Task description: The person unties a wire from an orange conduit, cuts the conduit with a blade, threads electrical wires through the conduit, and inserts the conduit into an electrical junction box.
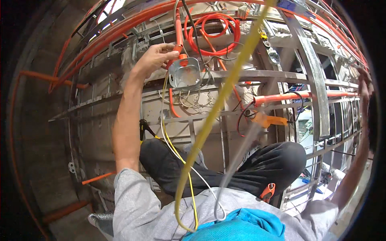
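Left hand [155,58] raised — fingers pinching orange conduit [179,32].

1. A grid of grey metal frame bars [257,74] carries everything here.
2. A square metal junction box [185,73] sits on the frame.
3. A coil of orange conduit [213,34] lies just above and right of the box.
4. A straight orange conduit [297,96] runs along a bar, well right of the box.

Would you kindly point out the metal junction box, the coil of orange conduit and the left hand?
metal junction box [185,73], head view, its open inside face.
coil of orange conduit [233,38], head view, right side of the loop.
left hand [155,58], head view, back of the hand.
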Available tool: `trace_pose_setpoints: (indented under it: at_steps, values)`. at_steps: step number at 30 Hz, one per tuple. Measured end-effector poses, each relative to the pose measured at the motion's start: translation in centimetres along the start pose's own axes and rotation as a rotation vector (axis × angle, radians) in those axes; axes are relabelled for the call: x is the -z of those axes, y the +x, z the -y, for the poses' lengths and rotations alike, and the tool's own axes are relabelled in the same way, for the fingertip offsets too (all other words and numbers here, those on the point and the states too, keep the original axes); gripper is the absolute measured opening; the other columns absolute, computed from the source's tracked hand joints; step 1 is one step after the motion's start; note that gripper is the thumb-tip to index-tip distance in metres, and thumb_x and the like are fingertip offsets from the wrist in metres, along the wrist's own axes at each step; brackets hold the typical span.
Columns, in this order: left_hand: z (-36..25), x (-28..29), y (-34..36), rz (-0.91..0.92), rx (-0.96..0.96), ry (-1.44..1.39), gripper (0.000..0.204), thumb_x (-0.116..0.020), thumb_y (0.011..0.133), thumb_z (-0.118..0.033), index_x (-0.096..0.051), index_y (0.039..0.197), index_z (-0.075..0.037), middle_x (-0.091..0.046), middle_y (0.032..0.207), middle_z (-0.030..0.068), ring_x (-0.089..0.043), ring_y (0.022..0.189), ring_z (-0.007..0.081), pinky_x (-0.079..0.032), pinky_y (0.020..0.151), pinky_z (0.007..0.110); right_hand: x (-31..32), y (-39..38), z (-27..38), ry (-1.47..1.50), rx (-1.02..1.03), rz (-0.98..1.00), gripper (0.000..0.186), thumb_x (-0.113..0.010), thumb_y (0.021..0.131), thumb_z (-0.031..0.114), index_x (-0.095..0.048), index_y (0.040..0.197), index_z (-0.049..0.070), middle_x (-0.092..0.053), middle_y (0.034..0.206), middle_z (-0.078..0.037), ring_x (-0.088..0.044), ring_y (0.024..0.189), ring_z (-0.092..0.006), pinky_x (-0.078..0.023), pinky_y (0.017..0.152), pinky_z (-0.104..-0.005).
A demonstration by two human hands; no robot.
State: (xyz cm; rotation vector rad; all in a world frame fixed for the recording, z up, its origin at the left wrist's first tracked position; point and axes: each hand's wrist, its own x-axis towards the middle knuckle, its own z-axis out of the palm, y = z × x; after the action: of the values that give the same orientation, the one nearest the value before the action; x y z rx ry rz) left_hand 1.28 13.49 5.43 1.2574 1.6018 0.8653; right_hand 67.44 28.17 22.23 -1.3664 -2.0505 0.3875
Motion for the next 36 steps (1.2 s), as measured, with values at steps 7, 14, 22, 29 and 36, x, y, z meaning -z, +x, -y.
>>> trace_pose_setpoints:
  at_steps: [7, 14, 22, 29, 36]
  values:
    - [-1.6, -1.1, 0.2, -0.05, 0.057, -0.039, 0.033, -0.07, 0.098, -0.029, -0.072, 0.113, -0.001, -0.068, 0.088, -0.0005, -0.054, 0.069, 0.0057, -0.043, 0.063, 0.023, -8.5, 11.1, -7.4, -0.143, 0.144, 0.214, 0.035, -0.048, 0.1, 0.015, -0.062, 0.127, -0.003, -0.067, 0.128, -0.015, -0.061, 0.12, -0.0261, -0.044, 0.108, -0.0375]
    - [0.1, -2.8, 0.5, -0.171, 0.026, -0.181, 0.028, -0.063, 0.101, -0.029, -0.07, 0.087, -0.006, -0.058, 0.073, -0.0041, -0.047, 0.062, 0.0059, -0.034, 0.056, 0.026, -17.2, 13.4, -1.9, -0.354, 0.456, 0.313, 0.022, -0.059, 0.09, -0.002, -0.066, 0.111, -0.001, -0.069, 0.108, -0.021, -0.067, 0.103, -0.0378, -0.053, 0.089, -0.0408]
    - [0.8, -4.2, 0.1, -0.153, 0.119, -0.52, 0.032, -0.062, 0.105, -0.034, -0.071, 0.111, -0.004, -0.068, 0.085, -0.002, -0.057, 0.063, 0.0034, -0.047, 0.055, 0.022, -27.6, 12.0, 6.1, -0.488, 0.565, 0.65, 0.013, -0.058, 0.078, 0.002, -0.068, 0.086, 0.002, -0.068, 0.085, -0.018, -0.067, 0.085, -0.0374, -0.052, 0.073, -0.0465]
    - [1.4, -2.9, -0.5, -0.103, 0.162, -0.563, 0.034, -0.06, 0.105, -0.031, -0.065, 0.125, -0.003, -0.071, 0.109, 0.0059, -0.069, 0.093, 0.0131, -0.058, 0.084, 0.029, -37.3, 8.6, 14.8, 0.134, 0.712, 0.472, 0.024, -0.068, 0.089, 0.022, -0.072, 0.11, 0.01, -0.074, 0.093, -0.02, -0.074, 0.088, -0.0371, -0.06, 0.075, -0.046]
    - [2.7, -3.3, 0.7, 0.001, 0.107, -0.602, 0.033, -0.057, 0.106, -0.027, -0.064, 0.125, -0.001, -0.073, 0.108, 0.0066, -0.07, 0.093, 0.0148, -0.058, 0.084, 0.03, -46.8, 8.2, 21.5, 0.533, -0.009, 1.002, 0.04, -0.055, 0.105, 0.035, -0.078, 0.093, 0.004, -0.07, 0.086, -0.005, -0.064, 0.073, -0.0137, -0.051, 0.068, -0.0324]
